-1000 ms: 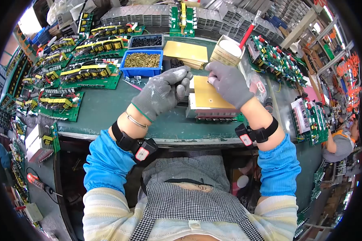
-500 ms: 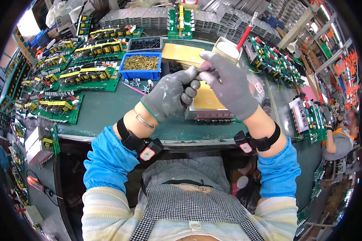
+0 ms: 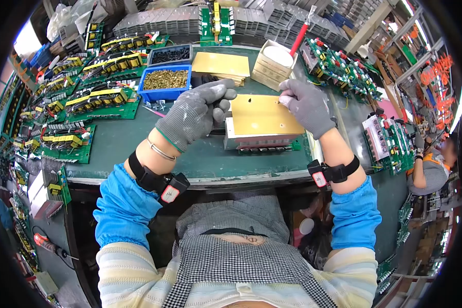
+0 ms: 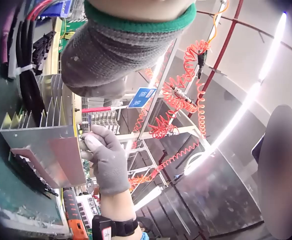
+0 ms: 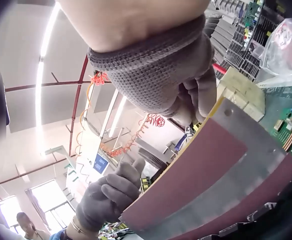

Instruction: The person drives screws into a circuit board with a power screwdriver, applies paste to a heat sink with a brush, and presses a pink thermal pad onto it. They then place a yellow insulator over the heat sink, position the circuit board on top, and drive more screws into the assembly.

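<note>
In the head view a yellow board point(image 3: 262, 115) lies on top of a finned metal heatsink point(image 3: 262, 141). A small black piece point(image 3: 249, 100) sits in the board near its far edge. My right hand point(image 3: 309, 108), in a grey glove, pinches a small dark piece with its fingertips right at the board's far right corner. To the board's left, my gloved left hand point(image 3: 190, 113) hovers with fingers curled and thumb over them; its palm is hidden. The right wrist view also shows the left hand point(image 5: 111, 197) curled beyond the board's edge.
A blue bin point(image 3: 164, 84) of brass-coloured small parts stands before a grey bin point(image 3: 169, 55) of black parts. Yellow boards point(image 3: 220, 64) are stacked behind. A wooden box point(image 3: 274, 64) stands behind the right hand. Green circuit boards point(image 3: 102, 102) fill the left side.
The right hand went from the board to the left hand's fingertips, then back right to the board's far right corner. The left hand has drawn away leftward, uncovering the board.
</note>
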{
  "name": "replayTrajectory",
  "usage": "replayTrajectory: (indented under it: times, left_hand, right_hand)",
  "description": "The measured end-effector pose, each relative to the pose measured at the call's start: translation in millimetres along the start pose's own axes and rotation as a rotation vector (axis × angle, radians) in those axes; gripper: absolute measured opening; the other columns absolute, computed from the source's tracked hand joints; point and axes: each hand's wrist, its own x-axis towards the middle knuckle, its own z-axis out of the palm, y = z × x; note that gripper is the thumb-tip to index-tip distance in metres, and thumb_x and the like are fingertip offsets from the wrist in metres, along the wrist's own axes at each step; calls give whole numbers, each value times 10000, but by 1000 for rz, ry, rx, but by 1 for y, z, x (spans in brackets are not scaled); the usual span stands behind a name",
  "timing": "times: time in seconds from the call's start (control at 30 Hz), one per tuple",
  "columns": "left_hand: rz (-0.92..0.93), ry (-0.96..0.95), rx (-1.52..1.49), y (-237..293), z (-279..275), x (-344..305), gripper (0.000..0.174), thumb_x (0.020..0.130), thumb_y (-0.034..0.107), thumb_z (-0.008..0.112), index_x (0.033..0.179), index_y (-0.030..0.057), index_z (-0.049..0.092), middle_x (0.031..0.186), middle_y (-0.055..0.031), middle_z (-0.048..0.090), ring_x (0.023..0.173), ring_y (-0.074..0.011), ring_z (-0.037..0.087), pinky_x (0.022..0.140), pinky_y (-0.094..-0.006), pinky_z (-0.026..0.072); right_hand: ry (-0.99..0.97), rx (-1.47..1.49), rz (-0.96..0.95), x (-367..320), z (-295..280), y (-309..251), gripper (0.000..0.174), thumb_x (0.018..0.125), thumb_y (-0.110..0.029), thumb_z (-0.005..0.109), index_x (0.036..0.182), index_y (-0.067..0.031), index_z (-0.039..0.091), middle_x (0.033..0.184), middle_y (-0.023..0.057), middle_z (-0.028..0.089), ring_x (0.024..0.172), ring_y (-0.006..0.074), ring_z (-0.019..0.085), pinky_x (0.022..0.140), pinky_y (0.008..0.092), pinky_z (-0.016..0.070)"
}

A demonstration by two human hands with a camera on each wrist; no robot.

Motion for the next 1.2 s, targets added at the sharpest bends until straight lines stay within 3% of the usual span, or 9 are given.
replayTrajectory:
  times: [0.27, 0.37, 0.47, 0.57, 0.67, 0.77, 0.97, 1.07, 1.2]
  left_hand:
    - [4, -16, 51, -1, 2, -2, 210, 1066, 246, 503, 1073, 48, 572, 890, 21, 573, 643, -7, 520, 475, -119, 457]
    - [5, -78, 17, -2, -3, -2, 253, 1069, 291, 497, 1106, 55, 580, 880, 33, 567, 601, 9, 499, 456, -123, 451]
    - [12, -104, -25, -5, -1, -1, 247, 1068, 262, 500, 1138, 37, 573, 912, 11, 579, 654, -5, 528, 490, -122, 473]
    - [44, -52, -6, -12, 7, 1, 253, 1065, 238, 502, 1174, 17, 561, 955, -9, 580, 724, -20, 555, 533, -123, 494]
    - [32, -16, -24, -12, 21, -7, 246, 1063, 219, 501, 1172, 3, 543, 980, -19, 569, 781, -34, 569, 568, -123, 507]
    - [-5, -94, -92, -13, 8, -4, 268, 1069, 240, 492, 1194, 8, 545, 957, -15, 567, 742, -41, 570, 536, -136, 505]
    - [-140, -181, -253, -14, 1, -5, 357, 1077, 358, 459, 1136, 31, 591, 831, 10, 563, 586, -34, 482, 453, -150, 417]
    - [-139, -199, -245, -18, 3, -6, 385, 1074, 390, 456, 1116, 39, 609, 755, 27, 556, 536, -33, 444, 438, -156, 379]
    - [-129, -215, -178, -21, 7, -9, 380, 1071, 400, 464, 1121, 57, 617, 722, 43, 554, 519, -37, 417, 429, -169, 345]
  right_hand:
    - [35, -60, -89, 10, 15, 12, 200, 854, -108, 682, 1053, -97, 671, 868, 131, 725, 814, 298, 710, 722, 393, 550]
    - [63, -136, -151, 7, 17, 10, 174, 860, -108, 669, 1033, -105, 663, 852, 150, 715, 814, 349, 698, 719, 435, 547]
    - [56, -165, -229, 8, 17, 8, 145, 870, -123, 646, 1013, -99, 649, 850, 165, 706, 827, 384, 685, 727, 472, 538]
    - [-9, -350, -183, 10, 11, -5, 159, 880, -105, 650, 1037, -82, 644, 888, 152, 720, 844, 336, 706, 727, 413, 543]
    - [-44, -406, -116, 12, 8, -18, 135, 891, -110, 630, 1024, -89, 634, 897, 152, 719, 857, 352, 699, 737, 428, 539]
    - [-44, -342, -125, 11, 10, -11, 151, 881, -151, 620, 1025, -106, 630, 885, 177, 696, 868, 399, 672, 754, 498, 521]
    - [-73, -363, -161, 11, 14, -8, 179, 876, -150, 645, 1046, -96, 632, 927, 169, 701, 880, 380, 676, 745, 473, 529]
    - [82, -183, -221, 2, 9, -20, 243, 880, -145, 676, 1114, -84, 642, 957, 143, 713, 880, 326, 702, 758, 410, 557]
    - [123, 213, -288, -11, 0, -72, 301, 884, -133, 706, 1167, -55, 640, 966, 116, 716, 908, 232, 715, 796, 340, 570]
